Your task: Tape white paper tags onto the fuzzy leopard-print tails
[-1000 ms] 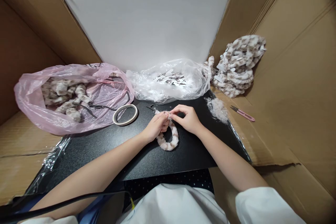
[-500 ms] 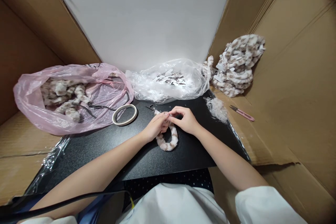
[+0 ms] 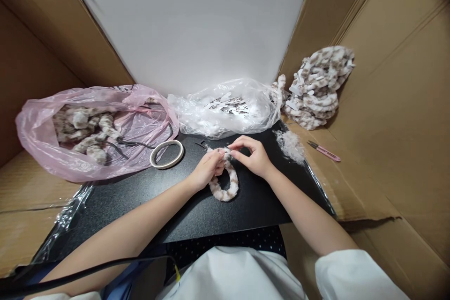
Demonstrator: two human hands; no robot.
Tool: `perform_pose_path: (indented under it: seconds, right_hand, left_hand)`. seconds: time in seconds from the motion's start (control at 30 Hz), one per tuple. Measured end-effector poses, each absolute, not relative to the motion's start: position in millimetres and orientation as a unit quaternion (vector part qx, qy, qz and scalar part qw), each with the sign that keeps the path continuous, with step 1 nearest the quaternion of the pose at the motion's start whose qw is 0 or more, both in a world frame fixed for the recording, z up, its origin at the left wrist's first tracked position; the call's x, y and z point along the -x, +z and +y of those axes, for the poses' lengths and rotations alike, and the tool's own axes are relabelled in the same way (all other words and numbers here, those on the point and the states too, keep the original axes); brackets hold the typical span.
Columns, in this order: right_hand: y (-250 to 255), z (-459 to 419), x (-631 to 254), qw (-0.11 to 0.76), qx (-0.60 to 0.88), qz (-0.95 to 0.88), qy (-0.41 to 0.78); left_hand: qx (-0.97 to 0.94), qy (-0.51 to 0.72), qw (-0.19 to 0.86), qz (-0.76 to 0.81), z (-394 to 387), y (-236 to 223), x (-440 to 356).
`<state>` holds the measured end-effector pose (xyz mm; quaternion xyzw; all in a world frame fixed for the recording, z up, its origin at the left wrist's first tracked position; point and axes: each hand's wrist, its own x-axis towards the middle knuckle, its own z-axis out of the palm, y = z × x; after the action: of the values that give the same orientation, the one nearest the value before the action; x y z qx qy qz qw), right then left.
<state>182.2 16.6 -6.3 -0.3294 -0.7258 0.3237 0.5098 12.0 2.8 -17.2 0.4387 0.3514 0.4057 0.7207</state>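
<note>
Head view: we note that the fingers of our right hand [image 3: 258,159] have just drawn off a little to the right of those of our left hand [image 3: 207,168], baring a tuft of pale fur [image 3: 227,152] between the two sets of fingertips. We take this to mean that the work sits at the upper end of the plush loop [image 3: 225,195], with the left as anchor and the right doing the fine picking. Left fingers: clenched on the upper part of the loop. Right fingers: thumb and forefinger bent close together at the tuft; whether they pinch it or merely brush it, we cannot tell. The loop lies on the tabletop [image 3: 140,206], its closed bend nearer to us than the fingers. Against the frame half a second earlier, the fingertips, then bunched together, now stand slightly apart; the left hand and the loop's bend hold practically the same spot. Unchanged: the tape roll [image 3: 165,167] left of the fingers, a dark stub [image 3: 201,144] just beyond the left fingertips, the clear bag [image 3: 190,117] farther beyond, the heap of loose fluff [image 3: 291,146] to their right, and the pink-handled snips [image 3: 326,152] farther right.
</note>
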Motion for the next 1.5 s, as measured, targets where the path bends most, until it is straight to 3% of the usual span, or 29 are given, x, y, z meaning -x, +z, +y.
perform_pose_path:
  seconds: [0.83,1.23,1.5]
  right_hand:
    - [-10.4,14.2,-177.2,0.473,0.367,-0.706,0.378]
    - [-0.8,11.1,-178.9,0.438,0.356,-0.791,0.236]
    - [2.9,18.3,-188.6,0.501,0.385,-0.7,0.334]
  left_hand:
    - [-0.46,0.388,0.723,0.339,1.1,-15.7,-11.1]
    - [-0.505,0.385,0.69,0.348,2.9,-19.2,-11.3]
    - [-0.507,0.353,0.716,0.326,0.8,-15.8,-12.5]
